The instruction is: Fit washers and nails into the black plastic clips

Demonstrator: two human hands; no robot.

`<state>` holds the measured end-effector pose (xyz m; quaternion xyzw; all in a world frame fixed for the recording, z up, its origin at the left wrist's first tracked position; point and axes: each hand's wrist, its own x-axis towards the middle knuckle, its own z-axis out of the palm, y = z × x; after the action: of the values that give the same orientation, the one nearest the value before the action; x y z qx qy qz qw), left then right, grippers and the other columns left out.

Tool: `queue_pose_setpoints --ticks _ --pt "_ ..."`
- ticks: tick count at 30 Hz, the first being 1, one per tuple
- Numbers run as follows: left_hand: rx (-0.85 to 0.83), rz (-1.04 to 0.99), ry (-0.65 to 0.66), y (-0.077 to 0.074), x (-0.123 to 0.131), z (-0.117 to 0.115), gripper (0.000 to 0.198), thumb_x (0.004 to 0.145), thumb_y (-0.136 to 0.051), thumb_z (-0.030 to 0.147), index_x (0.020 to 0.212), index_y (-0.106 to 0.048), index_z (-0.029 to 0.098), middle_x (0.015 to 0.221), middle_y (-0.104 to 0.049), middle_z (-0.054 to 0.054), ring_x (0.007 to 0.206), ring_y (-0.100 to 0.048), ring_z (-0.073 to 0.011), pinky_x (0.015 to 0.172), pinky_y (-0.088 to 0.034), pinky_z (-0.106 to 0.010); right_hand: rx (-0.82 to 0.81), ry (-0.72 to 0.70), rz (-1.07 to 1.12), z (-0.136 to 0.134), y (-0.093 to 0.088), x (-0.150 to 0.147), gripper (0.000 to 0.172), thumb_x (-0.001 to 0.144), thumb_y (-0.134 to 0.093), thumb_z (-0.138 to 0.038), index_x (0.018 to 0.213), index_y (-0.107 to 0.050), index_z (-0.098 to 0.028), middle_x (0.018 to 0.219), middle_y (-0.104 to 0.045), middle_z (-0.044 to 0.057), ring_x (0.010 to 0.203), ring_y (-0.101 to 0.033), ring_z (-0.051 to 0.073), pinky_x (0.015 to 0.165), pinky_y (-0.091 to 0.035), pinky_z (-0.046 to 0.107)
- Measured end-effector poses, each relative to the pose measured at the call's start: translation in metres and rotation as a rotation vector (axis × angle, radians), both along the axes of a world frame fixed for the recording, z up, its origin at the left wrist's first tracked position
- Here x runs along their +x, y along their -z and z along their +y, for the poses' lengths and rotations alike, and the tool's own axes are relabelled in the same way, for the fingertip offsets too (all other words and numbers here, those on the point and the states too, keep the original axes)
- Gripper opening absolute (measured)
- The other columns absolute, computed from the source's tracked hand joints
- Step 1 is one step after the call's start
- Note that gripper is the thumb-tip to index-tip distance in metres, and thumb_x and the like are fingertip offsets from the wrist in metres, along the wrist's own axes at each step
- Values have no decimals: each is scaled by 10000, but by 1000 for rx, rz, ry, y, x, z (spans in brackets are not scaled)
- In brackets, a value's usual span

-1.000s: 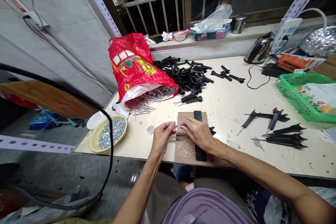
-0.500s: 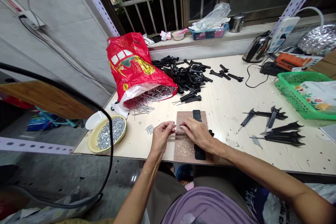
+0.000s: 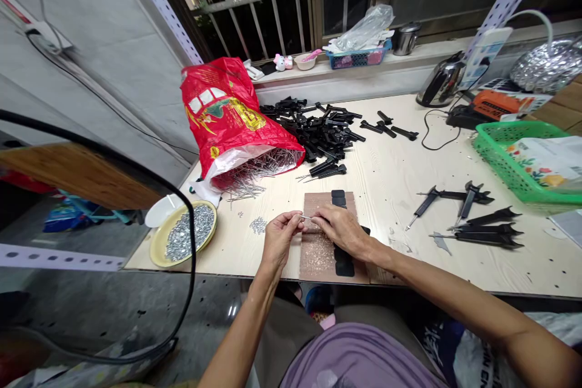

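Observation:
My left hand (image 3: 282, 234) is closed in a pinch at the left edge of a brown board (image 3: 313, 260). A thin metal pin (image 3: 306, 217) runs from its fingertips to my right hand (image 3: 341, 227), which is closed on the pin's other end above the board. Black pads (image 3: 344, 262) line the board, partly hidden by my right hand. Left of my left hand lies a small pile of metal pieces (image 3: 258, 225). A yellow bowl (image 3: 157, 248) farther left holds many more. Behind, a red bag (image 3: 227, 109) lies open with thin metal pins spilling out.
Black plastic parts (image 3: 318, 130) are heaped behind the board. Several black parts with metal tips (image 3: 491, 233) lie at the right. A green basket (image 3: 493, 154), a kettle (image 3: 440, 82) and an orange tool (image 3: 491, 106) stand at the back right. A black cable (image 3: 193, 254) loops past the left.
The view has shifted slightly, moving the bench items a little left in the picture. Both hands keep nearly the same pose with the pin between them.

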<state>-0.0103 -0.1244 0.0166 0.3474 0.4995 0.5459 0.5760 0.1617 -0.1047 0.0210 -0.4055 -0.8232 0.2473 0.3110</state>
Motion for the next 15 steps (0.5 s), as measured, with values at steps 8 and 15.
queue_pose_setpoints --ticks 8,15 --pt "-14 18 77 11 19 -4 386 726 -712 349 1038 -653 129 714 -627 -9 598 -595 -87 600 -498 -208 35 19 -37 5 -2 41 160 938 -461 -258 949 -605 -188 904 -599 38 815 -570 144 715 -440 254" --pt "-15 179 107 18 33 -5 531 763 -657 408 1214 -555 147 677 -552 20 503 -514 -63 487 -453 -184 153 65 -278 42 10 90 231 955 -422 -281 915 -623 -175 869 -580 54 828 -525 166 677 -444 273"
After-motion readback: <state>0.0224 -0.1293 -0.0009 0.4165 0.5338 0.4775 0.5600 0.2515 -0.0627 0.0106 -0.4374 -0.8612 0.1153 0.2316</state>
